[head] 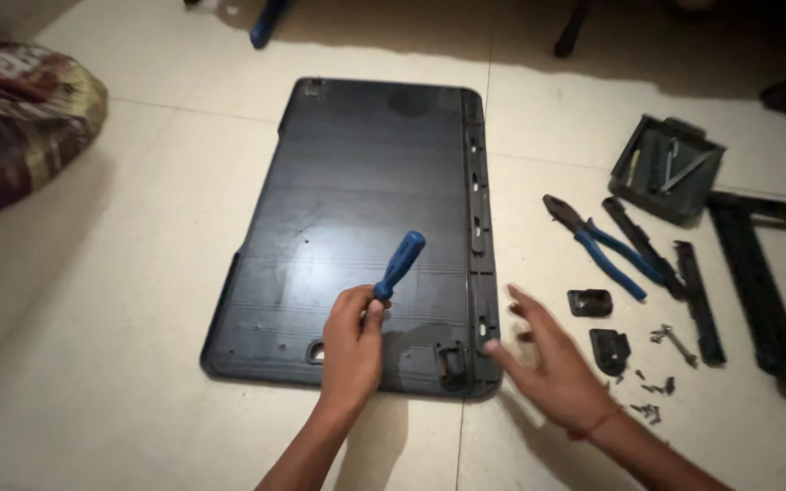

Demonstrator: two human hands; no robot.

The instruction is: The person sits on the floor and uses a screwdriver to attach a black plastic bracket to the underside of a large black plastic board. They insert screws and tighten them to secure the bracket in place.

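1. Fingers (354, 314) of the left hand (350, 350) are curled tight around the lower end of a blue-handled screwdriver (399, 265), held tilted, its handle up and to the right; the tip is hidden in the fist.
2. Fingers (525, 314) of the right hand (552, 359) are spread loose, blurred, one fingertip touching the right edge of the panel (357, 200).
3. Panel: dark, flat on the tiled floor (138, 300), directly under both hands.
4. Step judged: screw work on the panel's lower right corner; the tip would next need seating at a fixing point.
5. Right of the panel: blue-handled pliers (598, 245), small black brackets (590, 302), loose screws (652, 386), black tray (666, 168).
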